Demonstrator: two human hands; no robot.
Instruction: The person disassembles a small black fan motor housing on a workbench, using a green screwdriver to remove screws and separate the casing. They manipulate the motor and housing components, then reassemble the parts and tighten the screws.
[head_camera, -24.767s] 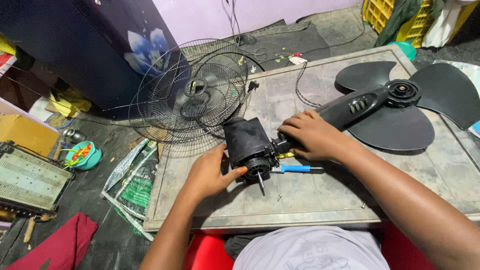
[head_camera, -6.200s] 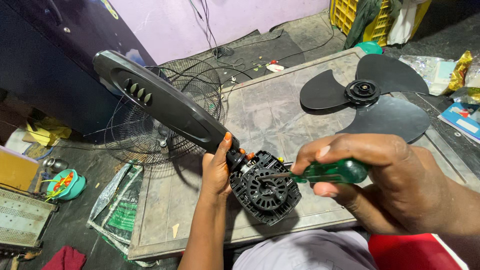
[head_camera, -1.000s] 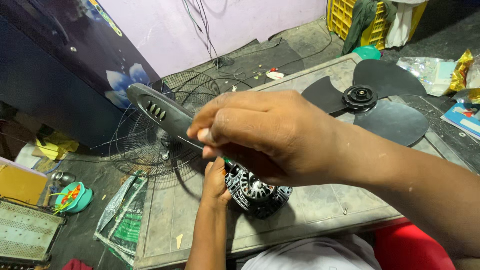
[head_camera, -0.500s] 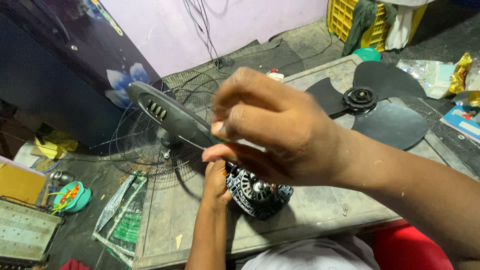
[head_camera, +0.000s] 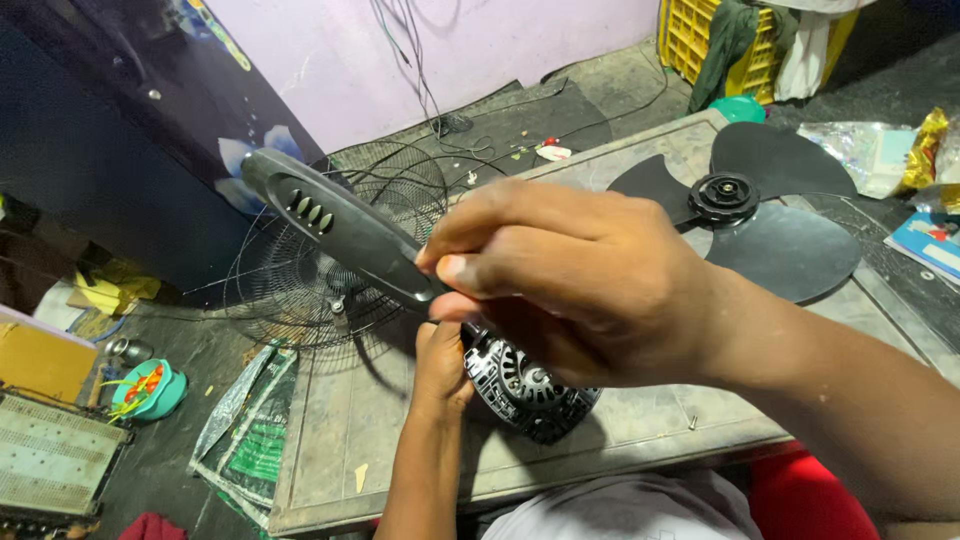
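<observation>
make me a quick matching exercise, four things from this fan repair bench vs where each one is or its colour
Things:
1. fan blade
2. fan motor
3. wire fan guard
4. small bowl

Places or colours:
a. teal, on the floor at left
b. black, flat on the table's far right
c. leaning by the dark wall, off the table
d. under the right hand, held by the left hand

Pairs: 1-b, 2-d, 3-c, 4-a
</observation>
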